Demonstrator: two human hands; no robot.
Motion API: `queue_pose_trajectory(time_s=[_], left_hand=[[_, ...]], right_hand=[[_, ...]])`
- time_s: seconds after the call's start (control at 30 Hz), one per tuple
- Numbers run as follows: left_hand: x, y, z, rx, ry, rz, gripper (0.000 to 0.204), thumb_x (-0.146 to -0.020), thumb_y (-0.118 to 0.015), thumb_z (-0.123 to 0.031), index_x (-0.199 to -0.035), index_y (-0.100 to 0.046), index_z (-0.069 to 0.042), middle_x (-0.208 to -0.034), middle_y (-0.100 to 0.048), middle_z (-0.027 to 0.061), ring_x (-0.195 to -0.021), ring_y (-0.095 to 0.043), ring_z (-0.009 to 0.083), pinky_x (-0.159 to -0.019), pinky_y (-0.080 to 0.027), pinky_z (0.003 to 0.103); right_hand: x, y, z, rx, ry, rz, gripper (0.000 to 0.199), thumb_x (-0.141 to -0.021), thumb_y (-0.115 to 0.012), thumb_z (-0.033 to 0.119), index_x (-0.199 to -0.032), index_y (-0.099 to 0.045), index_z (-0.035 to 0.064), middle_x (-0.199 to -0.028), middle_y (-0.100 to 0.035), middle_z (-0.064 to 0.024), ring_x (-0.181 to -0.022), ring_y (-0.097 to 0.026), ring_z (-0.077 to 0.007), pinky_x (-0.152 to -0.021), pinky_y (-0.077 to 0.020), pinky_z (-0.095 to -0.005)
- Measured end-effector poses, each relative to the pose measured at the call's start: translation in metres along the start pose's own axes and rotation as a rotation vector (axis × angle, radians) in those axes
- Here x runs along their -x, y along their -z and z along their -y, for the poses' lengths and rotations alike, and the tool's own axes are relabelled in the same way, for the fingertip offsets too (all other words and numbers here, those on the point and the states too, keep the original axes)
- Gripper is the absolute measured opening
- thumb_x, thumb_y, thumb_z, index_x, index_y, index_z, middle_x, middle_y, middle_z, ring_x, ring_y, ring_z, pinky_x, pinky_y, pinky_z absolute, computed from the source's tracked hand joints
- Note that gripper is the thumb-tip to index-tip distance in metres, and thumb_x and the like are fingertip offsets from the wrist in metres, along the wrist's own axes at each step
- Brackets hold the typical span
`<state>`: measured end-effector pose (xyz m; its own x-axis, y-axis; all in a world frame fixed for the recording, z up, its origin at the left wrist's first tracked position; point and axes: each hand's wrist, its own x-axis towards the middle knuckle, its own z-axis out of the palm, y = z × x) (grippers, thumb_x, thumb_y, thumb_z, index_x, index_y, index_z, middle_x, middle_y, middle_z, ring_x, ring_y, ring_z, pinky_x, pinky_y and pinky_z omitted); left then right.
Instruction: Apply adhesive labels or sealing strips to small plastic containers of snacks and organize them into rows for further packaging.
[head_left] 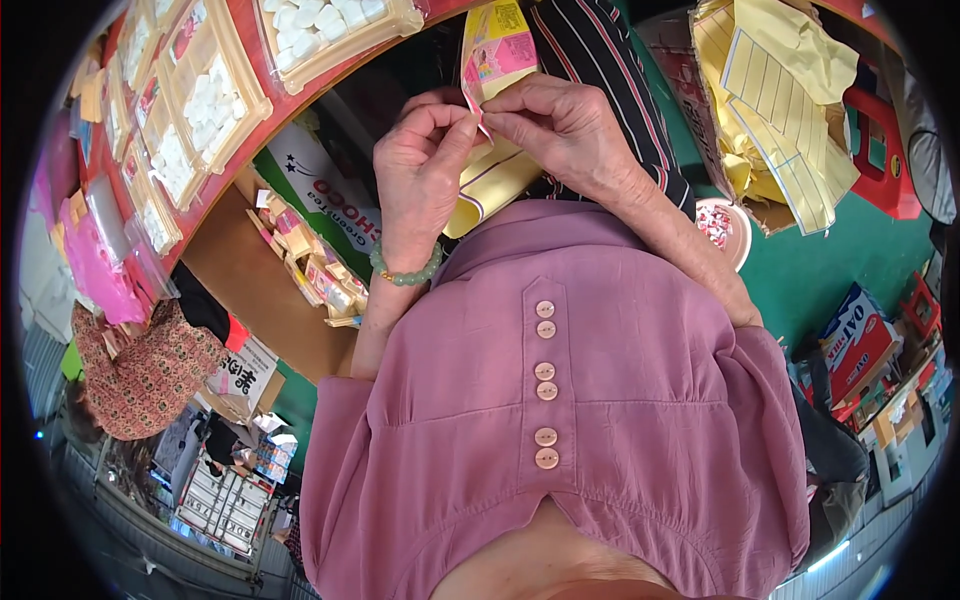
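Two bare hands (425, 165) (575, 130) pinch a pink-and-yellow printed paper piece (500, 57) between fingers (517, 128) — seemingly to steady its partly hidden edge.

At top centre, the pink-and-yellow paper (500, 48) runs off the edge, its pinched end partly covered by the left hand (425, 155) and right hand (575, 135). A tray (352, 58) at upper left is cut off. Right of centre, a forearm (695, 238) partly hides the bowl (742, 238), its contents (713, 222) too small to identify.
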<state>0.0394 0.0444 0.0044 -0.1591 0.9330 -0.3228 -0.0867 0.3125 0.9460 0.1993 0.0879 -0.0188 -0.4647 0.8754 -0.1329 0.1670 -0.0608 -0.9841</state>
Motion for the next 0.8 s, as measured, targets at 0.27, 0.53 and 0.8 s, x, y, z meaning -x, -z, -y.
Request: queue_pose_trajectory(time_s=[0.27, 0.53, 0.8], left_hand=[[0.000, -0.001, 0.004, -0.185, -0.119, -0.021, 0.004, -0.085, -0.061, 0.001, -0.086, -0.063, 0.004, -0.103, -0.057, 0.0067, -0.077, -0.058, 0.0092, -0.068, -0.050, 0.021], [-0.003, 0.001, 0.001, -0.229, -0.142, 0.057, 0.004, -0.084, -0.061, 0.001, -0.087, -0.062, 0.003, -0.105, -0.056, 0.0070, -0.077, -0.057, 0.0091, -0.067, -0.049, 0.021], [-0.006, 0.003, 0.002, -0.326, -0.192, 0.122, 0.004, -0.083, -0.060, 0.002, -0.087, -0.062, 0.003, -0.105, -0.055, 0.0070, -0.074, -0.055, 0.0087, -0.064, -0.047, 0.021]], right_hand=[[0.001, 0.001, 0.001, 0.030, 0.116, 0.009, 0.010, -0.084, -0.065, 0.004, -0.092, -0.068, -0.0020, -0.084, -0.066, -0.0078, -0.079, -0.062, -0.0143, -0.071, -0.0499, -0.0260], [0.001, 0.009, -0.001, -0.035, 0.017, 0.050, 0.012, -0.086, -0.065, 0.008, -0.093, -0.068, -0.0013, -0.084, -0.067, -0.0071, -0.080, -0.061, -0.0137, -0.072, -0.0492, -0.0257], [-0.001, 0.015, 0.000, 0.040, 0.057, 0.100, 0.012, -0.085, -0.066, 0.008, -0.092, -0.069, -0.0011, -0.081, -0.066, -0.0063, -0.076, -0.061, -0.0135, -0.070, -0.0496, -0.0253]])
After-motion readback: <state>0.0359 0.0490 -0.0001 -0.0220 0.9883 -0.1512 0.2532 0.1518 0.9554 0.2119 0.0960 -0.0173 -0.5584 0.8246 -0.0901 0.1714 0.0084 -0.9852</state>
